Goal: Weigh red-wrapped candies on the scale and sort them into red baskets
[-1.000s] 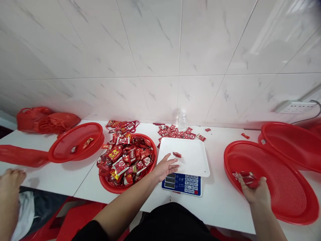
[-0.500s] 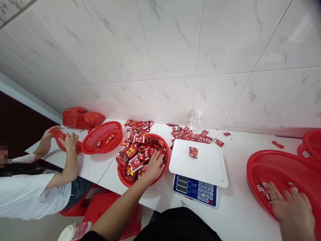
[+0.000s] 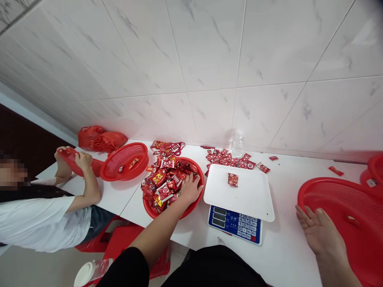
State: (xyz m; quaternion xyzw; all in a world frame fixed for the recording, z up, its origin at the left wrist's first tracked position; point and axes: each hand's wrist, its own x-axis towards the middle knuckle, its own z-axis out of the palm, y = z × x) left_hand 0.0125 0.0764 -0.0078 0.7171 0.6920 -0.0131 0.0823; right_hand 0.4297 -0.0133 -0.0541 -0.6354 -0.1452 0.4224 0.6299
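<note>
My left hand [image 3: 191, 190] rests on the right side of a red basket [image 3: 196, 207] heaped with wrapped snack packets [image 3: 158, 178]. Its fingers are spread, with the fingertips among the packets. At the right, my right hand [image 3: 324, 233] is over the left rim of a larger red basket [image 3: 326, 185]. That hand is open, palm turned partly up, and nothing shows in it. One small packet [image 3: 353, 219] lies inside this basket. Between my hands, a single red packet [image 3: 233, 179] lies on the white tray [image 3: 251, 199] of a blue scale [image 3: 233, 225].
Loose small red packets [image 3: 224, 158] and a clear bottle [image 3: 237, 143] are along the wall. A co-worker at left holds a red bag [image 3: 70, 157] beside another red basket [image 3: 125, 161]. Tied red bags [image 3: 101, 139] stand behind. A lidded cup [image 3: 89, 273] is low at left.
My right hand has moved left from inside the large basket to its rim and turned over. Packets seen beside it there no longer show. My left hand stays on the heap. The co-worker has raised the red bag.
</note>
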